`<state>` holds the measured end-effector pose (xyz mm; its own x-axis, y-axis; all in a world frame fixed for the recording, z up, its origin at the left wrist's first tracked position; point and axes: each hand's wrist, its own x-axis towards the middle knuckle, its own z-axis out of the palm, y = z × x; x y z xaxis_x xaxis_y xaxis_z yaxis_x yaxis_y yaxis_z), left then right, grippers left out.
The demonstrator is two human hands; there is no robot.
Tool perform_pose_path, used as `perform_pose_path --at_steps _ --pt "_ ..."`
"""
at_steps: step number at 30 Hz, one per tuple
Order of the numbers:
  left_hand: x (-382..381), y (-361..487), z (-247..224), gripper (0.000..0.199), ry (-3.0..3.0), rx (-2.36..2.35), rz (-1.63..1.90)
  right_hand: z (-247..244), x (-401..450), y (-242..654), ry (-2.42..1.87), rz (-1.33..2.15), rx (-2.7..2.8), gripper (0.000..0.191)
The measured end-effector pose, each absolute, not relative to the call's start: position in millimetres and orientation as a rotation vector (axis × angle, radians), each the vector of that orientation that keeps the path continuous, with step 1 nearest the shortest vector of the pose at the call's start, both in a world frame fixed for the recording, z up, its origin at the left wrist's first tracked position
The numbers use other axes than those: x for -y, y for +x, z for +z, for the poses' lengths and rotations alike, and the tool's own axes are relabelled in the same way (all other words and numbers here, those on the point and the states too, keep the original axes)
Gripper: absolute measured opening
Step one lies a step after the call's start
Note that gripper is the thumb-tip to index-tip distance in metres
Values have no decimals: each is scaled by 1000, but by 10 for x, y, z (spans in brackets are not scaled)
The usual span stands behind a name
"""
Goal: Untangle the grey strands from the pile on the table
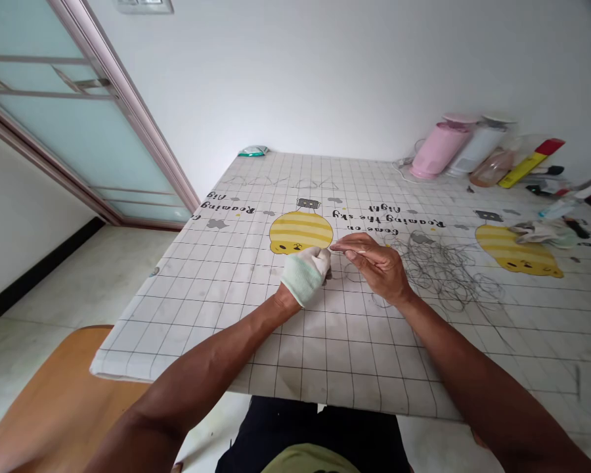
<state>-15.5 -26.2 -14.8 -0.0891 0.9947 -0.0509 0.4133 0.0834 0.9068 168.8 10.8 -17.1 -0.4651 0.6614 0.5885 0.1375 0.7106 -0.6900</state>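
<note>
My left hand (305, 270) wears a white work glove with a pale green cuff. It is closed in a fist above the printed tablecloth; what it grips is hidden, though a small dark bit shows below the fingers. Close beside it, my bare right hand (378, 266) pinches a thin, pale, needle-like stick (358, 251) between thumb and fingers. The fingertips almost meet the glove. Right of my right hand spreads a loose tangle of thin dark wire or thread (440, 269). Several curled strands (285, 182) lie farther back on the cloth.
A checked tablecloth (201, 328) covers the table against the wall. Pink (443, 148) and white (477, 148) cylinders, a bottle (492, 165) and a yellow-red box (529, 163) stand back right. Another glove (546, 233) lies at right, a green packet (253, 151) back left, a wooden stool (69, 401) front left.
</note>
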Motion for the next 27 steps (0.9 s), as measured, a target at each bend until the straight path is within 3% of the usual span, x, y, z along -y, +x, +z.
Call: perform_pose_path --at_steps 9,17,21,27 --pt "300 -106 -181 41 1082 -1398 977 -204 12 1620 -680 681 1933 30" --pt "278 -131 -77 39 1188 -1661 1064 -147 35 1616 -898 1136 1762 42" --pt "260 -151 -96 37 1255 -1679 1082 -215 15 1593 -921 1295 1697 37" --pt "203 -199 -109 29 1283 -1623 1075 -206 -38 1631 -921 1181 1702 36"
